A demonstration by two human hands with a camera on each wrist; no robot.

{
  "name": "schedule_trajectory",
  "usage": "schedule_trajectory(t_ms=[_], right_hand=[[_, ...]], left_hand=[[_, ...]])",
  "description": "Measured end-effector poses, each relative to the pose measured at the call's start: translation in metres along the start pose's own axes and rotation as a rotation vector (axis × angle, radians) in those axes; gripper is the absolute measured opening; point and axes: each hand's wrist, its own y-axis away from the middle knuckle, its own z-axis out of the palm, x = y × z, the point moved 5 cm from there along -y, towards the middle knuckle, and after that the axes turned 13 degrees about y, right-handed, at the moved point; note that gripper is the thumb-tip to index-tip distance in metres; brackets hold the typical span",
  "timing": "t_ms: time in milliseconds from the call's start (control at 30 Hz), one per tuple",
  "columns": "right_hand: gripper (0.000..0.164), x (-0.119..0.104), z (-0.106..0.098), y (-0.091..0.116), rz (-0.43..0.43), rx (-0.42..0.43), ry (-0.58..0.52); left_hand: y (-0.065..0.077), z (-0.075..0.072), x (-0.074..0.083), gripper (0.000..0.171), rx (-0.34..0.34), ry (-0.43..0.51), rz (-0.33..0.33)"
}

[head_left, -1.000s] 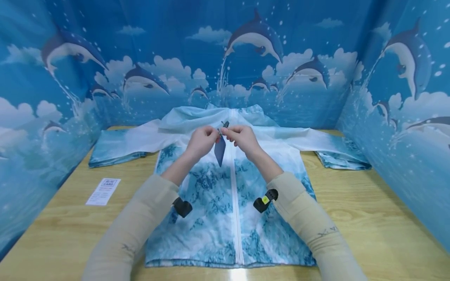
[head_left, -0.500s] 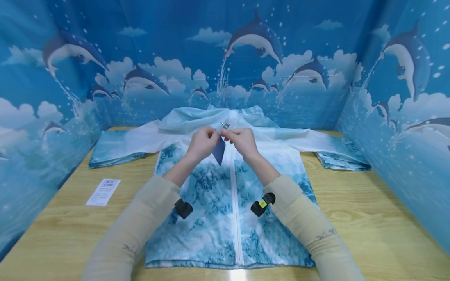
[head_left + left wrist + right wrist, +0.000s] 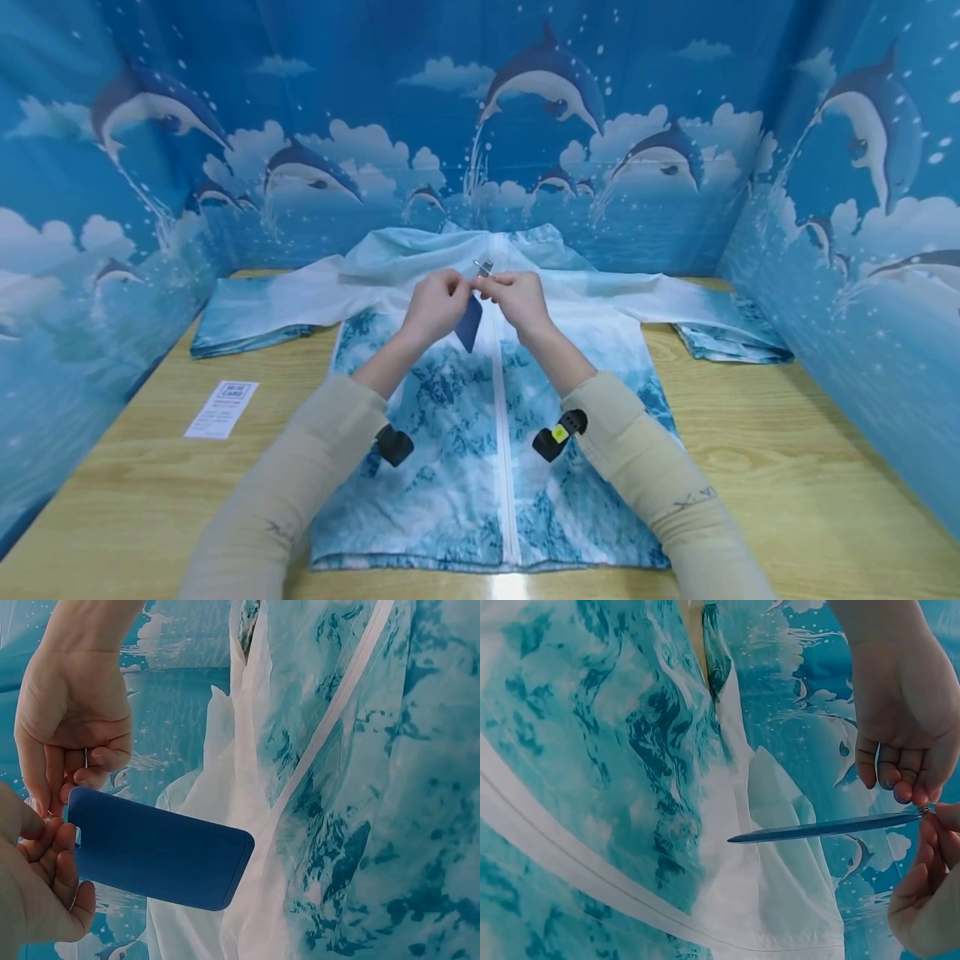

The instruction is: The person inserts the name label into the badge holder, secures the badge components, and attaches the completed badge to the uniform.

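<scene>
Both hands meet above the upper chest of a spread blue-and-white zip jacket (image 3: pixel 442 400). My left hand (image 3: pixel 437 307) pinches the slotted end of a dark blue, flat, round-cornered badge holder (image 3: pixel 468 325). In the left wrist view the badge holder (image 3: pixel 161 847) shows its broad face; edge-on, the badge holder (image 3: pixel 825 827) looks thin in the right wrist view. My right hand (image 3: pixel 517 304) holds a small metal clip (image 3: pixel 485 267) that sticks up past its fingertips. Fingers of both hands touch or nearly touch at the slot. How clip and slot join is mostly hidden by fingers.
A white printed card (image 3: pixel 221 409) lies on the wooden table (image 3: pixel 810 467) at left. Folded jacket sleeves reach out to both sides. A dolphin-print curtain (image 3: pixel 420 100) encloses the back and sides. Black wrist cameras (image 3: pixel 395 445) hang under both cuffs.
The clip in my right hand has turned and now shows its shiny side. The badge holder has swung slightly, and its upper part is more covered by my left hand. The jacket has stayed put.
</scene>
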Motion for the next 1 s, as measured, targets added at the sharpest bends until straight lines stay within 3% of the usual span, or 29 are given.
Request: schedule_trajectory(t_ms=[233,600,867,1000], right_hand=[[0.032,0.0038,-0.0008,0.0002,0.033,-0.006,-0.024],[0.03,0.0045,-0.0008,0.002,0.007,0.031,-0.028],[0.026,0.0022,-0.0038,0.0017,0.028,0.045,-0.071],[0.025,0.003,-0.0054,0.0017,0.047,0.039,-0.096]], left_hand=[[0.0013,0.0023,0.0013,0.031,0.0,0.005,0.018],[0.0013,0.0075,-0.0027,0.032,-0.048,0.053,-0.136],[-0.0012,0.0081,-0.0014,0.041,-0.075,0.06,-0.141],[-0.0033,0.0094,0.0004,0.038,-0.086,0.019,-0.139]])
